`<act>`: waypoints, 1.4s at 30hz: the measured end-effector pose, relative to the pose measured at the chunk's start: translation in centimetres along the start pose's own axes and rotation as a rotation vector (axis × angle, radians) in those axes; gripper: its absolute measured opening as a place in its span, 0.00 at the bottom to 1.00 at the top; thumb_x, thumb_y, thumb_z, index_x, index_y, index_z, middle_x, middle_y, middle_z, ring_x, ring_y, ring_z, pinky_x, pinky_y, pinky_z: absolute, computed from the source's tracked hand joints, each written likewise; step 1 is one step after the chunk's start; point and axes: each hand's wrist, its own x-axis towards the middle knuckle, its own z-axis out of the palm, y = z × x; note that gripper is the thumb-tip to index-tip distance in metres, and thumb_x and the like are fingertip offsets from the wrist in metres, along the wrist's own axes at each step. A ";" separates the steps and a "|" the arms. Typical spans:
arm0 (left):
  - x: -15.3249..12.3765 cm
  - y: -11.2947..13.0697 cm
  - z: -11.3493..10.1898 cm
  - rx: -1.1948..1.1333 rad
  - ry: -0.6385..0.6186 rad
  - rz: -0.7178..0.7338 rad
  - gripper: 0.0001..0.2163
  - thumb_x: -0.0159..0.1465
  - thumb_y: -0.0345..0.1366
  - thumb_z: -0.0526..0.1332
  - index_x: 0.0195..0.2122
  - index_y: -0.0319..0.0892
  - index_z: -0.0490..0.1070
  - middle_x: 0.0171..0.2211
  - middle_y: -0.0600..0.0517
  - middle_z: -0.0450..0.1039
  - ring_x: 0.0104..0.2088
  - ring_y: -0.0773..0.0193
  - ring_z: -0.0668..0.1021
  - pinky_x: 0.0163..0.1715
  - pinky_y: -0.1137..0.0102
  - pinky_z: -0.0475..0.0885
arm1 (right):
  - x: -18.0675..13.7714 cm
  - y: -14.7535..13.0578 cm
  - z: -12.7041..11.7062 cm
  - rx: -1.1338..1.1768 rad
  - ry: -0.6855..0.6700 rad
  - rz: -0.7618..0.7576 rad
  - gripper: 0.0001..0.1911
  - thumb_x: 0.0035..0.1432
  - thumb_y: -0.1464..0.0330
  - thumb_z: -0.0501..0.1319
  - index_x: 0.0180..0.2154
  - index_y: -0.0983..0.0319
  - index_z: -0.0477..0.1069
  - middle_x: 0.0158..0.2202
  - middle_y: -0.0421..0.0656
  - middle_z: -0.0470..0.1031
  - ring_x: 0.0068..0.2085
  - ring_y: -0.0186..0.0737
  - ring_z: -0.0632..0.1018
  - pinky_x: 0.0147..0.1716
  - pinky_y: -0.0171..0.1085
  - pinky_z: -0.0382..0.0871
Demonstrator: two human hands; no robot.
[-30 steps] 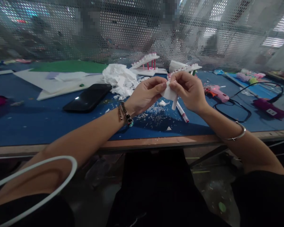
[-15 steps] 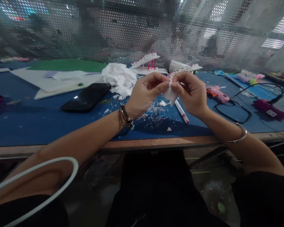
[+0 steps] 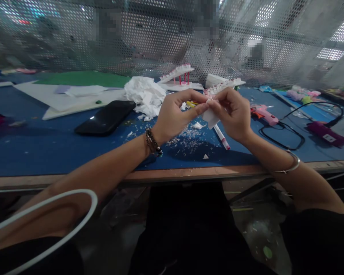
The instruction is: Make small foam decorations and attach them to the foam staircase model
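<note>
My left hand (image 3: pixel 176 112) and my right hand (image 3: pixel 232 112) meet above the blue table, fingertips pinched together on a small piece of white paper (image 3: pixel 211 117). The paper hangs below the fingers, nearer the right hand. Under my hands lie tiny white scraps (image 3: pixel 190 140) and a white marker (image 3: pixel 222 137) with red markings, its far end close to the paper. A heap of crumpled white paper (image 3: pixel 145 93) sits left of my left hand. Behind my hands stand a white model on red posts (image 3: pixel 180 72) and a second white piece with a bumpy, pinkish edge (image 3: pixel 229 83).
A black phone (image 3: pixel 106 118) lies at left, before white boards and a green sheet (image 3: pixel 86 79). To the right are a pink glue gun (image 3: pixel 265 114), a black cable (image 3: pixel 296 143) and a purple object (image 3: pixel 328 133). A perforated metal screen (image 3: pixel 166 42) rises behind the table.
Both hands stay together; the fingertips and paper have shifted slightly right. My left fingers have straightened a little, and a yellow item shows behind them.
</note>
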 end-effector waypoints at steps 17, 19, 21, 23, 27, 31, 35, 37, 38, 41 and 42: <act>0.2 -1.1 0.0 -0.118 -0.027 -0.191 0.16 0.55 0.46 0.66 0.32 0.36 0.74 0.29 0.53 0.75 0.30 0.71 0.76 0.32 0.76 0.71 | 0.6 0.5 -1.7 -0.205 -0.217 -0.282 0.06 0.60 0.70 0.58 0.40 0.61 0.72 0.34 0.41 0.75 0.35 0.33 0.75 0.36 0.35 0.72; 0.2 -1.2 -0.1 -0.098 -0.046 -0.187 0.16 0.56 0.46 0.66 0.33 0.36 0.74 0.29 0.53 0.75 0.29 0.72 0.76 0.32 0.76 0.72 | 0.7 0.5 -1.8 -0.226 -0.221 -0.293 0.07 0.61 0.70 0.57 0.39 0.61 0.73 0.35 0.42 0.76 0.36 0.33 0.76 0.37 0.35 0.72; 0.2 -1.3 -0.1 -0.091 -0.063 -0.181 0.15 0.57 0.46 0.65 0.33 0.36 0.73 0.27 0.53 0.74 0.29 0.71 0.76 0.32 0.76 0.72 | 0.7 0.6 -1.9 -0.261 -0.224 -0.320 0.07 0.61 0.70 0.57 0.39 0.61 0.73 0.35 0.42 0.76 0.37 0.34 0.76 0.38 0.35 0.72; 0.2 -1.3 -0.1 -0.091 -0.082 -0.185 0.14 0.58 0.44 0.65 0.33 0.35 0.73 0.27 0.53 0.74 0.28 0.71 0.76 0.32 0.75 0.73 | 0.7 0.8 -1.8 -0.306 -0.216 -0.362 0.07 0.62 0.69 0.56 0.39 0.60 0.73 0.35 0.42 0.76 0.38 0.35 0.76 0.38 0.36 0.73; 0.1 -1.1 -0.1 -0.081 -0.122 -0.216 0.08 0.60 0.37 0.64 0.32 0.35 0.72 0.27 0.52 0.74 0.29 0.70 0.77 0.33 0.73 0.74 | 0.6 1.1 -1.8 -0.362 -0.199 -0.416 0.07 0.63 0.68 0.55 0.37 0.61 0.72 0.33 0.41 0.76 0.36 0.35 0.76 0.37 0.37 0.72; 0.0 -1.1 0.0 -0.078 -0.131 -0.241 0.03 0.60 0.30 0.61 0.31 0.35 0.72 0.26 0.52 0.74 0.29 0.69 0.76 0.33 0.73 0.73 | 0.6 1.3 -1.8 -0.346 -0.211 -0.342 0.06 0.62 0.67 0.57 0.35 0.60 0.71 0.31 0.42 0.74 0.34 0.34 0.74 0.35 0.35 0.71; -0.1 -1.4 0.0 -0.073 -0.155 -0.225 0.05 0.60 0.32 0.62 0.31 0.35 0.73 0.26 0.51 0.74 0.28 0.69 0.76 0.32 0.73 0.73 | 0.6 1.6 -1.6 -0.300 -0.240 -0.268 0.07 0.62 0.65 0.57 0.33 0.61 0.69 0.29 0.40 0.71 0.31 0.32 0.72 0.31 0.34 0.68; -0.2 -1.5 0.0 -0.073 -0.155 -0.202 0.07 0.59 0.35 0.62 0.32 0.35 0.73 0.28 0.50 0.75 0.29 0.69 0.76 0.33 0.73 0.73 | 0.7 1.7 -1.5 -0.288 -0.238 -0.233 0.08 0.62 0.65 0.56 0.32 0.61 0.69 0.29 0.40 0.71 0.31 0.32 0.71 0.30 0.33 0.66; -0.2 -1.4 0.1 -0.071 -0.151 -0.191 0.08 0.59 0.37 0.63 0.33 0.35 0.73 0.30 0.49 0.76 0.30 0.68 0.76 0.33 0.72 0.73 | 0.7 1.6 -1.5 -0.283 -0.231 -0.217 0.08 0.61 0.65 0.56 0.32 0.61 0.69 0.29 0.40 0.71 0.31 0.31 0.71 0.30 0.33 0.66; -0.4 -1.2 0.3 -0.038 -0.124 -0.137 0.10 0.56 0.38 0.66 0.34 0.36 0.74 0.33 0.49 0.77 0.31 0.68 0.77 0.33 0.72 0.73 | 0.7 1.5 -1.3 -0.271 -0.195 -0.187 0.08 0.60 0.65 0.57 0.30 0.62 0.68 0.28 0.39 0.70 0.30 0.31 0.70 0.30 0.33 0.64; -0.4 -1.2 0.4 -0.019 -0.112 -0.114 0.10 0.55 0.38 0.67 0.33 0.36 0.74 0.32 0.49 0.77 0.31 0.68 0.77 0.33 0.72 0.73 | 0.7 1.4 -1.2 -0.268 -0.191 -0.187 0.09 0.60 0.65 0.57 0.30 0.62 0.68 0.28 0.39 0.70 0.29 0.30 0.70 0.29 0.32 0.64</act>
